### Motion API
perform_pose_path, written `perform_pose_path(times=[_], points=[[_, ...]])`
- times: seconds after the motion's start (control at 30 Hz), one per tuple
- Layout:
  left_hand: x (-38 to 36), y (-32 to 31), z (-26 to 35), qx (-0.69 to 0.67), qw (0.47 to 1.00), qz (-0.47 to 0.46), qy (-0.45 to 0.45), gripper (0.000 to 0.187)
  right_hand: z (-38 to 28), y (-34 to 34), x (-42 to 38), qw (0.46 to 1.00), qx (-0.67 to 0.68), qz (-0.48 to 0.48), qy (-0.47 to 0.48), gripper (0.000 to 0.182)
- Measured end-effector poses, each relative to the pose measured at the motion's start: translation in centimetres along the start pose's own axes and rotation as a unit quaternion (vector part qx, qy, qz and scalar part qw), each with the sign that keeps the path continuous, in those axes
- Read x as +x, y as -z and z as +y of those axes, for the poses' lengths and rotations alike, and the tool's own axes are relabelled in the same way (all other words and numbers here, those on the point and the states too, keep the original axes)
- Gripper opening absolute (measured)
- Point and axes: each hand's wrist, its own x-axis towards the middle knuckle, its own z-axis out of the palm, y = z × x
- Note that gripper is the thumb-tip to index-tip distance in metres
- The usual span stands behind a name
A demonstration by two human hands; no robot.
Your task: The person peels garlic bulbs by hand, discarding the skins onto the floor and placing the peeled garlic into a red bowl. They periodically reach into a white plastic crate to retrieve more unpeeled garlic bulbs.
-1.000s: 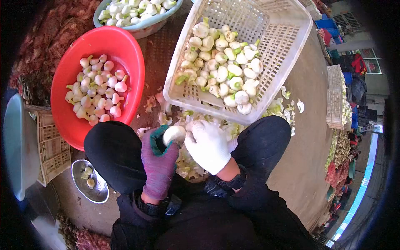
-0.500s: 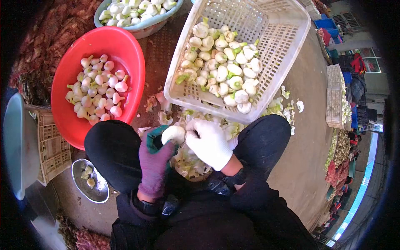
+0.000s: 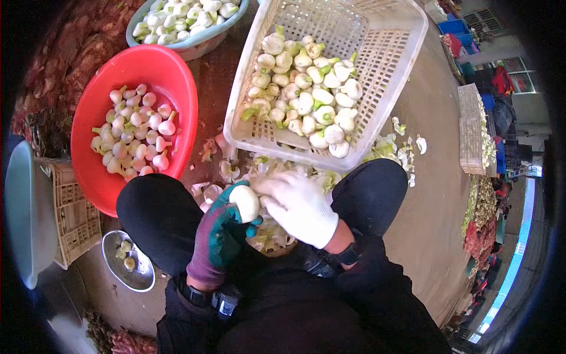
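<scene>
My left hand, in a purple glove with a green coated palm, is closed around a white garlic bulb. The bulb sits between its thumb and fingers, above my lap. Close against the bulb's right side is my right hand in a white glove. Its fingertips are smeared by motion, so any piece of skin in them cannot be made out. Beneath both hands, peeled garlic skins lie heaped between my knees.
A white plastic crate holding garlic bulbs stands ahead. Left of it are a red basin of pinkish bulbs and a light blue basin of white ones. A metal bowl with a few pieces sits beside my left knee.
My left hand has turned, showing more of its green palm side. The right hand has shifted slightly right and its fingers have moved across the bulb. The view has shifted a little.
</scene>
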Motion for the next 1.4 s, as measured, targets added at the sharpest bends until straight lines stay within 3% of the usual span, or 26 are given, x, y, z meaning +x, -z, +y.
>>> perform_pose_path(times=[0.1, 0.17, 0.33, 0.4, 0.5, 0.6, 0.7, 0.77, 0.83, 1.0, 1.13, 1.2, 1.27, 1.33, 1.37, 1.4], points=[[-0.7, -1.8, 1.0, 0.074, 0.997, -0.026, -0.016, 0.053, -0.8, -0.6, -0.2, 0.999, -0.027, -0.032, 0.013, 0.019], [-1.0, -3.0, 1.7, 0.207, 0.978, 0.001, -0.018, 0.056, -1.2, -1.0, -0.8, 0.999, -0.029, -0.024, 0.004, 0.023], [-1.0, -2.4, 1.2, 0.146, 0.989, 0.000, 0.022, 0.059, -0.9, -1.8, -1.0, 0.996, -0.012, -0.062, -0.056, 0.016], [-1.2, -2.2, 1.4, 0.189, 0.981, -0.040, 0.029, 0.065, -0.6, -1.8, -0.9, 0.978, 0.078, -0.077, -0.175, 0.010], [-0.9, -1.5, 1.3, 0.211, 0.976, -0.054, 0.001, 0.072, 0.2, -1.4, -1.1, 0.949, 0.251, -0.054, -0.184, 0.011], [-0.6, -1.1, 1.5, 0.169, 0.983, -0.064, 0.026, 0.078, -0.7, -0.7, -1.6, 0.974, 0.182, -0.051, -0.122, 0.011], [-0.7, -2.1, 1.8, 0.168, 0.982, -0.085, 0.024, 0.081, -0.1, -1.2, -2.1, 0.965, 0.179, -0.066, -0.179, 0.011], [-1.0, -2.3, 1.8, 0.189, 0.977, -0.101, -0.008, 0.080, 0.4, -2.1, -2.3, 0.979, 0.113, -0.048, -0.161, 0.012], [-1.0, -1.9, 1.7, 0.190, 0.978, -0.082, -0.029, 0.080, 0.5, -1.9, -1.9, 0.933, 0.217, -0.049, -0.282, 0.013], [-0.6, -1.8, 0.7, 0.257, 0.963, -0.035, -0.076, 0.070, -0.5, -1.3, -1.7, 0.958, 0.204, -0.041, -0.199, 0.013], [-0.1, -0.9, 0.1, 0.111, 0.994, -0.011, -0.017, 0.052, 0.4, -1.3, -2.2, 0.953, 0.199, 0.024, -0.225, 0.012], [-0.4, -0.7, -0.5, 0.077, 0.997, -0.012, -0.008, 0.048, 0.1, -0.8, -2.8, 0.934, 0.224, -0.013, -0.277, 0.011], [-0.5, -1.3, -0.8, -0.104, 0.994, 0.006, -0.043, 0.049, 0.4, 0.3, -3.2, 0.912, 0.244, -0.046, -0.327, 0.012], [-0.1, -0.7, -0.3, -0.125, 0.991, 0.001, -0.041, 0.051, 0.8, 1.1, -3.6, 0.967, 0.110, -0.071, -0.217, 0.014], [0.1, -0.5, -0.1, -0.144, 0.989, -0.005, -0.039, 0.052, 1.4, 0.5, -4.1, 0.967, 0.111, -0.072, -0.218, 0.014], [0.4, -0.6, -0.2, -0.158, 0.986, -0.027, -0.047, 0.048, 2.9, -0.7, -4.9, 0.972, 0.043, -0.162, -0.166, 0.018]])
